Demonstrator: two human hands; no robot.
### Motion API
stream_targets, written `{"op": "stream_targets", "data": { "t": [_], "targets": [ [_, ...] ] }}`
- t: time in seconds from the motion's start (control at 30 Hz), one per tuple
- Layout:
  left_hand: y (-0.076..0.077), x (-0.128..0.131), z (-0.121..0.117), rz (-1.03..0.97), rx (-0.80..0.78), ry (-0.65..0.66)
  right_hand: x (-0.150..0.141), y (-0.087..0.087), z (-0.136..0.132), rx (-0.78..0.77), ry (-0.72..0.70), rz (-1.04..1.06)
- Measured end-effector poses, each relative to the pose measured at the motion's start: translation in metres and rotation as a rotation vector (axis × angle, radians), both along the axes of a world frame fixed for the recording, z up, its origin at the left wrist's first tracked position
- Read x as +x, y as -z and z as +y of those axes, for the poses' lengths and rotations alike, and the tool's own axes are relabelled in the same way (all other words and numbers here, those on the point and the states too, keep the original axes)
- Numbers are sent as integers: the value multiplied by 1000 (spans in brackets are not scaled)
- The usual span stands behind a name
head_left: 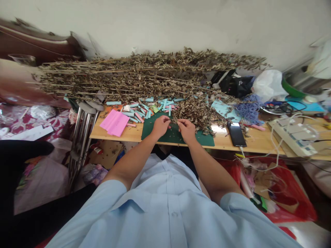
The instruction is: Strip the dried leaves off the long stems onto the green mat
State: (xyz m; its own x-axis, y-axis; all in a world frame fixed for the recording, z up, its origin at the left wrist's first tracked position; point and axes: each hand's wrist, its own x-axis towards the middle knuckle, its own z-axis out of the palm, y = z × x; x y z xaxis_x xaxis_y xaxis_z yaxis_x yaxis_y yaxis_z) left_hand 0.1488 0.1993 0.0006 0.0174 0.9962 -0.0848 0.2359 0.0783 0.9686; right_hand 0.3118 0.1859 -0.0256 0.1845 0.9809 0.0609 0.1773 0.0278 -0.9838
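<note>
My left hand (161,126) is closed in a pinch above a green mat (152,132); what its fingertips hold, if anything, is too small to make out. Close beside it, my right hand (186,130) pinches a small bit of dried leaf (175,120) between thumb and forefinger. Small crumbs lie on the mat beneath both hands. Just beyond the right hand is a heap of loose dried leaves (193,112). Several small blue and pink paper rolls (139,111) lie scattered behind my left hand.
Long dried plant stalks (134,75) are piled along the wall. Pink paper sheets (114,122) lie at left, near metal crutches (80,131). To the right are a phone (237,133) on a cable, purple cord (248,108) and a power strip (292,134). A red bag (297,196) sits below.
</note>
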Motion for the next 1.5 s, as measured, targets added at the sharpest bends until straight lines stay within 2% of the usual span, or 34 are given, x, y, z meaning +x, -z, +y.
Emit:
{"op": "stream_targets", "data": {
  "t": [0.17,0.4,0.53,0.73,0.9,0.97,1.13,1.23,1.5],
  "targets": [
    [1,8,-2,-166,-39,127,1,0,-2,12,-44,-55],
    [3,2,-6,-170,-15,244,2,2,-5,55,-126,-152],
    [3,1,-7,-152,-26,196,1,-2,-9,46,-164,-140],
    [0,0,-4,-225,-94,125,4,-5,-10,199,-238,-159],
    [-8,-3,3,-268,-108,205,0,-9,3,40,-167,-49],
    [-14,-4,5,-287,-95,225,-2,-13,9,33,-146,-32],
    [-24,-6,5,-190,-91,154,-5,-19,13,36,-186,-56],
    [-21,-8,5,-188,-111,123,-4,-17,12,46,-231,-64],
    [0,-13,-3,-298,-94,93,-8,-14,0,-7,-226,73]
  ]
}}
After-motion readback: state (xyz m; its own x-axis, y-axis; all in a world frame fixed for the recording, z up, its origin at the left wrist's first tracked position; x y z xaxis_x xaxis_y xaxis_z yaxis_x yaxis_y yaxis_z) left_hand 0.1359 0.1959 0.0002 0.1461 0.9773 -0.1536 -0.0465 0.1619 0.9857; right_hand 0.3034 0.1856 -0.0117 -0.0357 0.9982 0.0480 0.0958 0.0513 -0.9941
